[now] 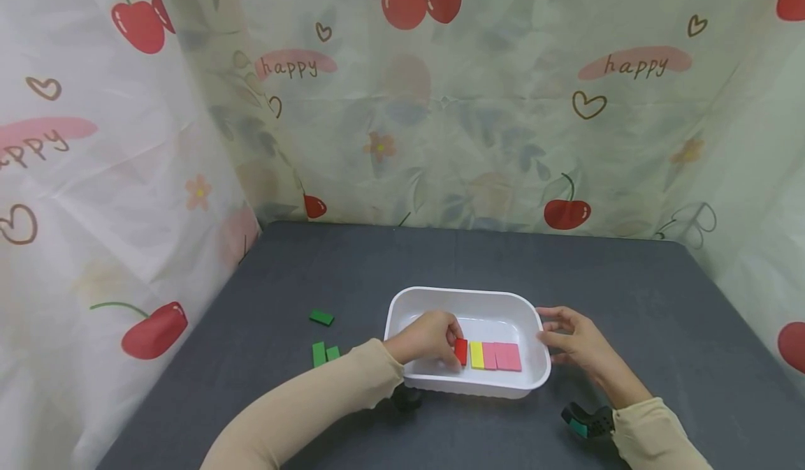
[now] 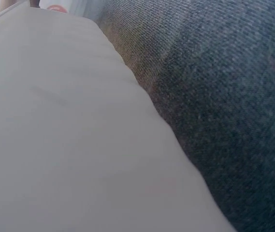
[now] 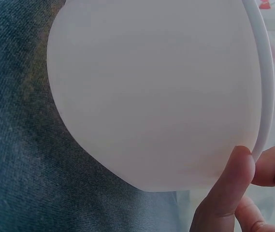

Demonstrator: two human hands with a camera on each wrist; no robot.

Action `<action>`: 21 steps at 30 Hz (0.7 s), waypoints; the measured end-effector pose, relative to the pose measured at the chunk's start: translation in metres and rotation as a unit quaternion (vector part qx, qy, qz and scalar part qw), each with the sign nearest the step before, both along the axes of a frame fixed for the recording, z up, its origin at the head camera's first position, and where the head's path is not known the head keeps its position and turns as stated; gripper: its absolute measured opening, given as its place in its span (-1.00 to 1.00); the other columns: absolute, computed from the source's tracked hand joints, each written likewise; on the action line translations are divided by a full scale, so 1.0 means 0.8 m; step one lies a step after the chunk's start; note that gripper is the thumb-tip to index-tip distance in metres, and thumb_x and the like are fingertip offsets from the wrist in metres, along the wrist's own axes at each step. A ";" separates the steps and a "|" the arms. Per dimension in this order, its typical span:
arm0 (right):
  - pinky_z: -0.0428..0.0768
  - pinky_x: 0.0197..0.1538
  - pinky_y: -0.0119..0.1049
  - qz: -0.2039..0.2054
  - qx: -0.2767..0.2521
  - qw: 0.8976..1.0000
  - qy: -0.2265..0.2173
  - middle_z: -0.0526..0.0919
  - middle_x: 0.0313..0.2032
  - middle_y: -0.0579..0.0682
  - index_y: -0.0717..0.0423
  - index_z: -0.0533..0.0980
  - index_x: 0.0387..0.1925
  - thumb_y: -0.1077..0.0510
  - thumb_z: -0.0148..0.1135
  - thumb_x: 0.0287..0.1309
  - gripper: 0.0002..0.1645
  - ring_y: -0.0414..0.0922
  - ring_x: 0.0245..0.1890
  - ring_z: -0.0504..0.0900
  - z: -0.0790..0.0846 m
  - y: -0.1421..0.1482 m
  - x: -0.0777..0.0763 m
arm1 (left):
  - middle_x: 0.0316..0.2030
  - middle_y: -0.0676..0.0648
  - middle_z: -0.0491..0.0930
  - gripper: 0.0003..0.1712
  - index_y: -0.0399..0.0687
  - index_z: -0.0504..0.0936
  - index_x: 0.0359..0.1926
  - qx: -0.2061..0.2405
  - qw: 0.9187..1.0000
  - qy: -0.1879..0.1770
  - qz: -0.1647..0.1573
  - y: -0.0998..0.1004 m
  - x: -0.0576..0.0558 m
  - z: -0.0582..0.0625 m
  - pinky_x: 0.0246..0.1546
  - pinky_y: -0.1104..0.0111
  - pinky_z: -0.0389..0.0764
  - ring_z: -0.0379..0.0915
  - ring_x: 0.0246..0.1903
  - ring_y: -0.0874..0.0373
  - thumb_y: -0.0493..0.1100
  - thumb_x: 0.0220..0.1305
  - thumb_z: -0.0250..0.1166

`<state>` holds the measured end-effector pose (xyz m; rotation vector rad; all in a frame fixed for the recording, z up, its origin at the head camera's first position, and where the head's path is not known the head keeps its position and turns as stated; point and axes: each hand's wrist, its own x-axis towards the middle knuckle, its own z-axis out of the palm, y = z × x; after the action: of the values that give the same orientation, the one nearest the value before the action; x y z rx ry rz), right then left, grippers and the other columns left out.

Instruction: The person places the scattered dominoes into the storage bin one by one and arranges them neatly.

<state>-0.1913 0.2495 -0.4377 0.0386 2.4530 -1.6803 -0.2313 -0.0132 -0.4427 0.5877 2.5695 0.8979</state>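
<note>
Inside a white plastic basin (image 1: 465, 386), my left hand (image 1: 430, 337) pinches a small red block (image 1: 461, 352) near the basin's floor. Just right of it, a yellow block (image 1: 476, 355) and pink blocks (image 1: 508, 357) lie side by side in a row. My right hand (image 1: 581, 341) holds the basin's right end by the rim. In the right wrist view the thumb (image 3: 229, 186) lies against the outer wall right at the rim, with the fingers beside it. The left wrist view shows mostly the basin's outer wall (image 2: 79, 121); the left hand's work is hidden there.
Several green blocks (image 1: 321, 317) lie on the dark grey table (image 1: 352, 260) left of the basin, some partly covered by the left sleeve (image 1: 327, 386). A cherry-print curtain (image 1: 440, 142) encloses the back and sides. A black wrist device (image 1: 588, 420) sits below the right hand.
</note>
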 end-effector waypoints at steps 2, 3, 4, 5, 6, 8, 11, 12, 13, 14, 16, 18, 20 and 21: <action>0.60 -0.29 -0.15 -0.001 0.002 1.000 -0.002 0.46 -0.18 0.18 0.28 0.26 0.22 0.20 0.27 0.08 -0.31 -0.05 -0.24 0.50 0.000 0.000 0.000 | -0.59 0.01 0.45 -0.62 -0.11 0.56 -0.40 0.001 1.000 0.001 0.001 0.000 0.000 0.000 -0.52 0.47 0.37 0.34 -0.56 0.21 -0.28 -0.29 0.56; 0.60 -0.29 -0.15 -0.001 0.003 1.000 -0.003 0.46 -0.18 0.18 0.28 0.26 0.22 0.20 0.27 0.08 -0.31 -0.05 -0.23 0.50 0.000 0.000 0.000 | -0.59 0.02 0.44 -0.62 -0.11 0.56 -0.40 0.001 1.000 0.003 0.000 0.001 0.001 0.000 -0.53 0.47 0.37 0.34 -0.56 0.21 -0.28 -0.29 0.56; 0.60 -0.29 -0.15 -0.002 0.003 1.000 -0.003 0.46 -0.18 0.18 0.28 0.26 0.22 0.20 0.27 0.08 -0.32 -0.05 -0.23 0.50 0.000 -0.001 0.000 | -0.60 0.01 0.44 -0.62 -0.12 0.56 -0.40 0.002 1.000 0.004 0.001 0.001 0.001 0.000 -0.54 0.47 0.36 0.34 -0.56 0.21 -0.29 -0.30 0.56; 0.60 -0.29 -0.15 -0.002 0.004 1.000 -0.003 0.46 -0.18 0.18 0.28 0.26 0.22 0.20 0.27 0.08 -0.32 -0.04 -0.23 0.50 0.000 -0.001 0.000 | -0.60 0.02 0.44 -0.62 -0.13 0.56 -0.40 0.001 1.000 0.006 0.000 0.001 0.002 -0.001 -0.54 0.47 0.36 0.33 -0.57 0.21 -0.29 -0.30 0.56; 0.60 -0.29 -0.15 -0.002 0.005 1.000 -0.002 0.46 -0.18 0.18 0.28 0.26 0.22 0.20 0.27 0.07 -0.32 -0.04 -0.24 0.50 0.000 -0.001 -0.001 | -0.60 0.02 0.43 -0.62 -0.13 0.56 -0.40 0.000 1.000 0.008 -0.001 0.001 0.003 -0.001 -0.55 0.48 0.35 0.33 -0.57 0.22 -0.30 -0.31 0.56; 0.60 -0.29 -0.16 -0.003 0.005 1.000 -0.002 0.46 -0.19 0.18 0.28 0.26 0.22 0.20 0.27 0.07 -0.32 -0.05 -0.24 0.50 0.000 -0.001 -0.001 | -0.61 0.02 0.43 -0.61 -0.13 0.56 -0.41 -0.004 1.000 0.012 -0.002 0.002 0.003 -0.002 -0.55 0.48 0.34 0.32 -0.58 0.22 -0.29 -0.31 0.57; 0.60 -0.30 -0.16 -0.003 0.004 1.000 0.000 0.46 -0.19 0.18 0.28 0.26 0.22 0.21 0.27 0.07 -0.32 -0.05 -0.24 0.50 0.000 -0.001 -0.001 | -0.61 0.03 0.42 -0.61 -0.12 0.56 -0.40 -0.010 1.000 0.014 -0.002 0.002 0.004 -0.003 -0.56 0.49 0.34 0.32 -0.59 0.24 -0.28 -0.31 0.57; 0.60 -0.30 -0.16 -0.003 0.003 1.000 0.000 0.46 -0.19 0.18 0.28 0.26 0.22 0.21 0.27 0.07 -0.32 -0.05 -0.24 0.50 0.000 -0.001 -0.001 | -0.62 0.03 0.42 -0.61 -0.12 0.56 -0.40 -0.010 1.000 0.015 -0.002 0.002 0.004 -0.004 -0.57 0.49 0.34 0.32 -0.59 0.23 -0.28 -0.31 0.57; 0.60 -0.30 -0.16 -0.003 0.002 1.000 0.000 0.46 -0.19 0.18 0.28 0.26 0.22 0.21 0.27 0.07 -0.32 -0.05 -0.24 0.50 0.000 -0.001 -0.001 | -0.62 0.03 0.43 -0.61 -0.11 0.56 -0.40 -0.010 1.000 0.015 -0.002 0.003 0.004 -0.004 -0.56 0.48 0.34 0.32 -0.59 0.23 -0.27 -0.31 0.57; 0.60 -0.30 -0.16 -0.002 0.001 1.000 0.001 0.46 -0.19 0.18 0.28 0.26 0.22 0.21 0.27 0.07 -0.32 -0.05 -0.24 0.50 0.000 -0.001 0.000 | -0.62 0.03 0.43 -0.61 -0.11 0.56 -0.40 -0.010 1.000 0.015 -0.001 0.003 0.004 -0.004 -0.56 0.48 0.34 0.32 -0.59 0.23 -0.27 -0.31 0.57; 0.60 -0.30 -0.16 -0.003 0.000 1.000 0.001 0.46 -0.20 0.18 0.28 0.26 0.22 0.21 0.27 0.07 -0.32 -0.05 -0.24 0.50 0.000 -0.001 0.000 | -0.61 0.03 0.43 -0.61 -0.11 0.56 -0.40 -0.011 1.000 0.015 -0.001 0.003 0.004 -0.005 -0.56 0.48 0.35 0.32 -0.59 0.23 -0.27 -0.30 0.57; 0.60 -0.30 -0.16 -0.003 0.001 1.000 0.002 0.46 -0.20 0.18 0.28 0.26 0.22 0.21 0.27 0.07 -0.32 -0.05 -0.24 0.50 0.000 -0.001 0.000 | -0.61 0.03 0.43 -0.61 -0.11 0.55 -0.40 -0.012 1.000 0.016 -0.001 0.003 0.004 -0.005 -0.56 0.48 0.35 0.33 -0.58 0.23 -0.27 -0.30 0.57; 0.60 -0.30 -0.17 -0.004 0.003 1.000 0.002 0.46 -0.19 0.18 0.28 0.26 0.21 0.21 0.27 0.07 -0.32 -0.05 -0.24 0.50 0.000 -0.001 0.000 | -0.62 0.03 0.43 -0.61 -0.11 0.55 -0.40 -0.014 1.000 0.019 -0.002 0.004 0.004 -0.005 -0.56 0.48 0.35 0.33 -0.59 0.23 -0.27 -0.30 0.57; 0.60 -0.30 -0.17 -0.004 0.004 1.000 0.002 0.46 -0.19 0.18 0.28 0.26 0.21 0.21 0.27 0.07 -0.32 -0.05 -0.24 0.50 0.000 -0.001 0.000 | -0.62 0.03 0.43 -0.61 -0.10 0.55 -0.40 -0.014 1.000 0.020 -0.002 0.004 0.004 -0.006 -0.57 0.48 0.35 0.32 -0.59 0.23 -0.27 -0.30 0.57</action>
<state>-0.1910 0.2485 -0.4374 0.0458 2.4657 -1.6769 -0.2284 -0.0099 -0.4472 0.6100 2.6116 0.8546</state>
